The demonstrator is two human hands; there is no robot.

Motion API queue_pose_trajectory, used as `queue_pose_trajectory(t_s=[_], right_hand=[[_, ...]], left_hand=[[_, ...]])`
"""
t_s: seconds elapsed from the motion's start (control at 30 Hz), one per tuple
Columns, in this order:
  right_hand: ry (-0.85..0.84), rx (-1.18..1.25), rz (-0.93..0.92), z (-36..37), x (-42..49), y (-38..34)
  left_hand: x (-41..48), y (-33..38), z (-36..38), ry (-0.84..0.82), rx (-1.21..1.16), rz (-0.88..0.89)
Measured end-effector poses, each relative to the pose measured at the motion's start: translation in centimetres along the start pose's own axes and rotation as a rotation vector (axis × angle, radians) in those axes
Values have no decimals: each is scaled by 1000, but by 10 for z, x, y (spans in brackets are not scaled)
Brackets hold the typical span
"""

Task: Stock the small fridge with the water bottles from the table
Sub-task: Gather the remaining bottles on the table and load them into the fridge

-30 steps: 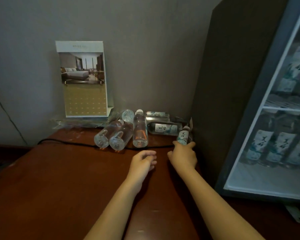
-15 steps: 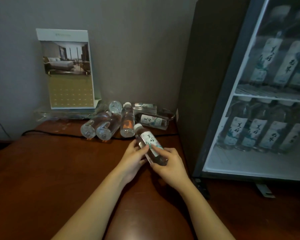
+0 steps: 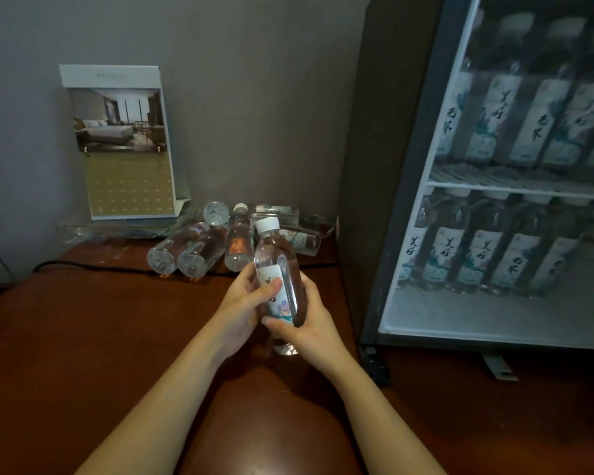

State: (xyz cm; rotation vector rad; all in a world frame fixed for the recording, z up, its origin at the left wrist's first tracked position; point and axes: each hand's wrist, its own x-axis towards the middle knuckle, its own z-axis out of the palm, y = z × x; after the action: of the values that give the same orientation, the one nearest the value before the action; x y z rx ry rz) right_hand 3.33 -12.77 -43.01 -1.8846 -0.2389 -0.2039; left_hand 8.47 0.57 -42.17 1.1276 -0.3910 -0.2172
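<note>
Both hands on clear plastic water bottle w/ white cap (image 3: 276,257), held above table, dead centre.

Grip: left hand (image 3: 242,303) wrapped round label area, thumb across it; right hand (image 3: 309,323) curled round lower body, base poking out below. Cap toward 12 o'clock, slight lean. White label w/ dark brush-script chars, mostly covered, unreadable. At 11 o'clock, more clear bottles (image 3: 199,248) heaped on their sides on reddish-brown wooden table (image 3: 83,337), nr grey wall (image 3: 254,80); black cable (image 3: 93,267) alongside. At 10 o'clock, white stand-up card w/ hotel bedroom photo (image 3: 120,142), small print too faint. At 3 o'clock, small dark-framed fridge (image 3: 422,200): two shelves of upright labelled bottles (image 3: 477,255), "美好" legible on several.
</note>
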Motion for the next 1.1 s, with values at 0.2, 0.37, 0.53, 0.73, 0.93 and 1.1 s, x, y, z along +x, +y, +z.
queue_pose_trajectory(t_s=[0.2, 0.37, 0.53, 0.73, 0.93, 1.1], right_hand=[[11, -29, 41, -12, -7, -6], [-14, -138, 42, -36, -26, -7], [-43, -141, 43, -65, -60, -15], [34, -115, 21, -105, -102, -27], [189, -86, 3, -173, -149, -36], [362, -169, -23, -241, -201, -51]], left_hand=[[-13, 6, 15, 8, 169, 54], [-32, 5, 41, -157, 345, -13], [-52, 6, 70, -233, 428, -39], [-68, 13, 123, -307, 550, -13], [-68, 7, 203, -419, 561, 8], [-68, -3, 289, -576, 506, 64]])
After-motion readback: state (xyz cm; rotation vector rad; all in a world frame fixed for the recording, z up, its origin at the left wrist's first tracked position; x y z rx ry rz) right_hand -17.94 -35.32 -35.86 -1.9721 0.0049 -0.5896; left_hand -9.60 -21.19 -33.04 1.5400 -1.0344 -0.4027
